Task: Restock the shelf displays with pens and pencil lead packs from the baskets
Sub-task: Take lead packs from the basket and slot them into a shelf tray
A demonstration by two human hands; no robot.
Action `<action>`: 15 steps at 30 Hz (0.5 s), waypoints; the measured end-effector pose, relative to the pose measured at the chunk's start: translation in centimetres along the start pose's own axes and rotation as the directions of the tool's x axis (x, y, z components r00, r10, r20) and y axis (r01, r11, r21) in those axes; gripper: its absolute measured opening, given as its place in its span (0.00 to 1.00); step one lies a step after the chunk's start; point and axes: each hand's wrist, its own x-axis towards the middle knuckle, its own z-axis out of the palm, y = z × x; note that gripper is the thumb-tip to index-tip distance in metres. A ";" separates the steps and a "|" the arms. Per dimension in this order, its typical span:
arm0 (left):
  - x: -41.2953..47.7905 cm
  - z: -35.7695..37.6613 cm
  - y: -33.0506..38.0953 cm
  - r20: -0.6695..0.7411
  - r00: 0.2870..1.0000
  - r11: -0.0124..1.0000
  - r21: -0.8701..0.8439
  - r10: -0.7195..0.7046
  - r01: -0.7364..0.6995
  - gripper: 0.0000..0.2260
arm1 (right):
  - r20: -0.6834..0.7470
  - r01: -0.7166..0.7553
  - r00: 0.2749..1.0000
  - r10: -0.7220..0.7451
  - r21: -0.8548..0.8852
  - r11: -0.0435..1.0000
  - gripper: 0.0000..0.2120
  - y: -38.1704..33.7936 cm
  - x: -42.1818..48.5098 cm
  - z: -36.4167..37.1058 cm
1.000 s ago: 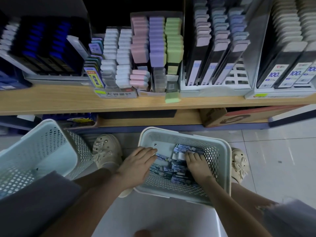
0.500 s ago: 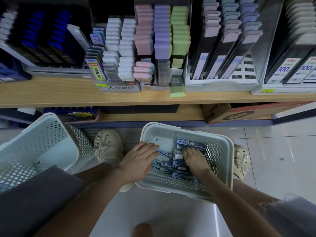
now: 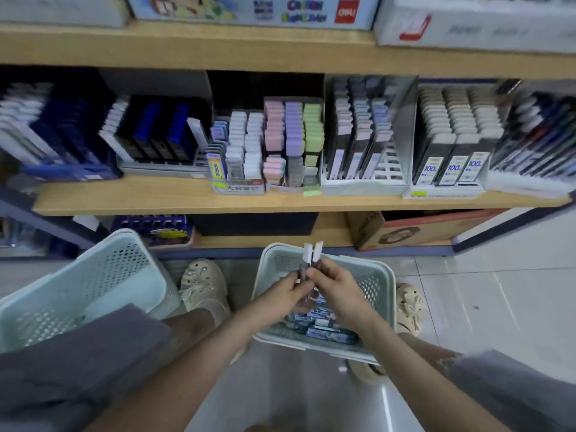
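Note:
Between my feet a pale green perforated basket (image 3: 378, 275) holds several blue-and-white lead packs (image 3: 324, 330). Above it my left hand (image 3: 288, 291) and my right hand (image 3: 335, 286) meet. Together they pinch two slim lead packs with white caps (image 3: 312, 254), which stand upright over the basket's far rim. On the wooden shelf (image 3: 187, 198) stand displays of lead packs: a white and clear row (image 3: 244, 145), pastel pink, purple and green rows (image 3: 293, 132), and dark packs with pale caps (image 3: 358, 132).
A second pale green basket (image 3: 93, 282) stands tilted at the left by my knee. Dark blue pack displays (image 3: 149, 132) fill the shelf's left, "100" packs (image 3: 452, 141) the right. A cardboard box (image 3: 405, 229) sits under the shelf. White floor tiles (image 3: 498, 291) lie to the right.
Both hands have risen out of the basket and come together, now holding two white-capped packs upright. The view has tilted up, showing the upper shelf.

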 end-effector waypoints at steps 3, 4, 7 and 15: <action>-2.9 -0.7 2.6 -0.026 0.998 0.999 -0.005 0.051 -0.052 0.04 | 0.033 0.032 0.999 -0.035 0.093 0.995 0.09 -2.8 -1.7 1.3; -4.0 -1.1 3.4 -0.038 0.997 0.997 0.027 0.071 -0.070 0.04 | 0.040 0.045 0.998 -0.050 0.107 0.993 0.10 -3.7 -2.4 1.7; -7.1 -2.5 5.5 -0.069 0.991 0.991 0.067 0.117 -0.113 0.05 | 0.062 0.107 0.992 -0.112 0.091 0.990 0.12 -6.6 -4.1 3.4; -15.0 -6.4 11.0 -0.162 0.945 0.958 0.082 0.285 -0.275 0.05 | 0.145 0.330 0.938 -0.315 -0.095 0.939 0.11 -15.3 -6.7 9.2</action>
